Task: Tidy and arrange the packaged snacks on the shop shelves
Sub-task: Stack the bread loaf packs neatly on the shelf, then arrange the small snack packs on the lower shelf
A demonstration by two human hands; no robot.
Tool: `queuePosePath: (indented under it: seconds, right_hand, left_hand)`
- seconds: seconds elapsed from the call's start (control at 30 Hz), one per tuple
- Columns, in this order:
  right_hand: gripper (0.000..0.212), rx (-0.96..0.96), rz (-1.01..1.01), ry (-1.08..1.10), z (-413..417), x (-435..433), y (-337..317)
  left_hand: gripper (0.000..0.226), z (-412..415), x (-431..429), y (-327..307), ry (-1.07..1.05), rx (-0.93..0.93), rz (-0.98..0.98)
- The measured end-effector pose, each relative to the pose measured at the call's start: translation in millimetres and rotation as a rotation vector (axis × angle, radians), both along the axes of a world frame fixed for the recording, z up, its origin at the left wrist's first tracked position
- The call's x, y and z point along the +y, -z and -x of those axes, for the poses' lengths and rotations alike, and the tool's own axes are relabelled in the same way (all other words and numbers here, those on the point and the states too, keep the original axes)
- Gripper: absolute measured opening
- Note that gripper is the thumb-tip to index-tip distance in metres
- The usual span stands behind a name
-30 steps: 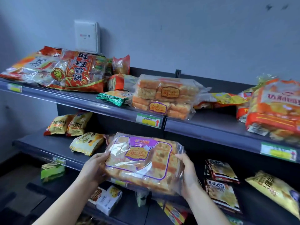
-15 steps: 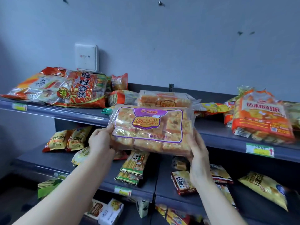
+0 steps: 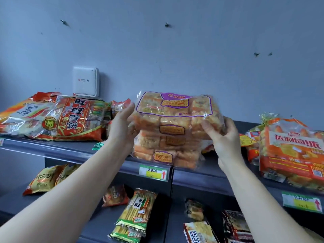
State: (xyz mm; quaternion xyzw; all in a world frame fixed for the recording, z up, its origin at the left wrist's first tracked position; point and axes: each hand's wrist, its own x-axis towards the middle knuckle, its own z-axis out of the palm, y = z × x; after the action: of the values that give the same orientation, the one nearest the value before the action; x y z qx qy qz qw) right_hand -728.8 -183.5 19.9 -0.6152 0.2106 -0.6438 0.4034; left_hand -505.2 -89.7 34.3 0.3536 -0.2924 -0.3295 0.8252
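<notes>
Since half a second back you've lifted the cake pack (image 3: 175, 109) from shelf-edge height onto the stack (image 3: 166, 151) of two matching packs on the top shelf (image 3: 70, 149). Your left hand (image 3: 122, 128) presses flat on its side, fingers straight. Your right hand (image 3: 223, 137) pinches the right corner. I'd say it's nearly placed, just square it and let go. The lower shelf (image 3: 163, 225) looks jumbled, so plenty left. Readable stuff: 旺旺雪饼 on the red bag (image 3: 75, 118), 达利园派 on the orange bag (image 3: 294, 151).
</notes>
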Motion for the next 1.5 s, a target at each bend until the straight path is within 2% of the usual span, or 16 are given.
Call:
queuePosePath:
  seconds: [0.13,0.23,0.3,0.4,0.47,0.53,0.6,0.7,0.77,0.87,0.97,1.1,1.27,1.33,1.4,1.5]
  right_hand:
    - [0.043,0.025,-0.027,0.021,-13,-45,-15]
    - [0.031,0.089,-0.052,0.093,-23,-75,-12]
    - [0.036,0.171,-0.086,0.175,-30,-90,-7]
    - [0.062,0.319,-0.110,0.367,-34,-98,-1]
    - [0.060,0.381,-0.074,0.508,-37,-93,-1]
    - [0.054,0.401,0.053,0.657,-43,-86,-4]
    - [0.053,0.387,0.245,0.738,-55,-73,-7]
    - [0.050,0.416,0.483,0.716,-81,-49,-6]
    - [0.042,0.470,0.596,0.657,-103,-34,-1]
    - [0.032,0.562,0.708,0.578,-134,-14,14]
    - [0.025,0.647,0.792,0.510,-159,-1,35]
    - [0.020,0.723,0.815,0.524,-180,7,51]
    - [0.018,0.715,0.797,0.521,-198,15,64]
    - [0.025,0.682,0.777,0.486,-205,22,69]
    - [0.040,0.634,0.701,0.409,-212,35,73]
    - [0.059,0.521,0.343,0.222,-222,57,77]
  left_hand:
    - [0.053,-10,-36,-8,-0.157,-0.240,-0.132]
    - [0.045,-17,-57,-8,-0.250,-0.415,-0.242]
    - [0.039,-27,-70,-4,-0.299,-0.539,-0.301]
    - [0.034,-42,-79,0,-0.322,-0.641,-0.383]
    - [0.030,-52,-79,4,-0.328,-0.687,-0.419]
    - [0.030,-66,-76,12,-0.383,-0.748,-0.510]
    - [0.036,-87,-72,25,-0.489,-0.829,-0.737]
    - [0.040,-129,-69,51,-0.526,-0.977,-1.110]
    - [0.031,-139,-60,59,-0.463,-0.986,-1.184]
    - [0.032,-141,-43,55,-0.411,-0.907,-1.098]
    - [0.022,-150,-32,52,-0.477,-0.816,-1.035]
    - [0.013,-155,-20,56,-0.514,-0.766,-0.918]
    - [0.015,-155,-10,63,-0.606,-0.644,-0.745]
    - [0.012,-156,-1,64,-0.638,-0.544,-0.656]
    - [0.011,-155,8,67,-0.643,-0.426,-0.533]
    - [0.010,-144,21,79,-0.643,-0.306,-0.397]
